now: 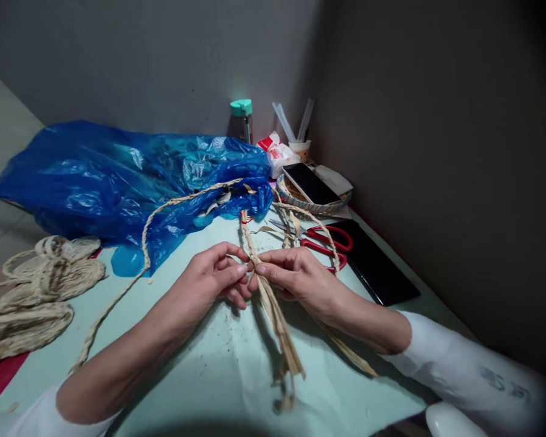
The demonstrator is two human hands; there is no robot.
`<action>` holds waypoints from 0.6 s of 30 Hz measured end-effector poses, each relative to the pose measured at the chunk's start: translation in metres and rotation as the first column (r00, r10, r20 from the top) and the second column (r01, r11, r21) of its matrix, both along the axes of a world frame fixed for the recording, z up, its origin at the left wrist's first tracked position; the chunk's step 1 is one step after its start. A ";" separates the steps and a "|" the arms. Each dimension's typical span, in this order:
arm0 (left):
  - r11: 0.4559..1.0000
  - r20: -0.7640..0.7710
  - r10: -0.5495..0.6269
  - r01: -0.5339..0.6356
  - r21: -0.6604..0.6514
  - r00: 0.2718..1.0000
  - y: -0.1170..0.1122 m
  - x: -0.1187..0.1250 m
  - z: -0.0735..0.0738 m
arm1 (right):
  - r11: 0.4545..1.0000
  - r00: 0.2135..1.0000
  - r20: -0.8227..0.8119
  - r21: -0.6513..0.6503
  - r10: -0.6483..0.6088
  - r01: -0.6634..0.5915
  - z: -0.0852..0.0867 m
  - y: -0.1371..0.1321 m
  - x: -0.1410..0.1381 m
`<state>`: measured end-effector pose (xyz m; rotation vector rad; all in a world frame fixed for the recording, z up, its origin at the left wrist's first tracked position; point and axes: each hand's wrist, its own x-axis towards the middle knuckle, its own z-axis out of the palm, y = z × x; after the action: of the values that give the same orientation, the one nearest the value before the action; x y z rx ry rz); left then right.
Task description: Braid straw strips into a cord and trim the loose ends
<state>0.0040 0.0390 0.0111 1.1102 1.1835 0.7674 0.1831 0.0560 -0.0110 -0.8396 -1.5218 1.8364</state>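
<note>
Between my two hands runs a braid of dry, straw-coloured fibre [250,241], tied at its far end with a bit of red. Its loose strands [275,315] fan out toward me below the fingers. My left hand [222,273] pinches the braid from the left, thumb against fingertips. From the right, my right hand [295,273] grips it between thumb and forefinger. Just beyond my right hand lie red-handled scissors [325,240], partly under a finished braid [318,220]. Another long braid [146,243] curves over the table to the left.
A blue plastic bag [131,176] covers the back left. Woven straw sandals [50,273] lie at the left edge. A phone [312,184] rests on a round basket [295,201]; a black tablet-like slab [375,264] lies at right. Behind stand a bottle [241,118] and a cup [300,149].
</note>
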 end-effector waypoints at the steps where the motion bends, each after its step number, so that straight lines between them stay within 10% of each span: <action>1: 1.000 0.037 -0.010 0.011 -0.021 0.999 -0.001 0.000 -0.001 | 1.000 1.000 0.008 -0.003 -0.012 0.012 0.000 0.000 0.000; 10: 0.984 0.264 -0.092 0.127 -0.122 0.960 -0.006 0.004 -0.007 | 0.998 0.998 0.049 0.047 -0.036 0.034 0.003 0.000 -0.001; 18: 0.998 0.002 -0.060 0.060 -0.005 0.998 -0.010 0.011 -0.014 | 0.986 0.993 0.117 0.169 -0.011 -0.009 0.003 0.003 0.003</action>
<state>0.0153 0.0290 -0.0033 1.1357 1.1450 0.7194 0.1859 0.0591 -0.0085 -0.8791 -1.7230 1.6545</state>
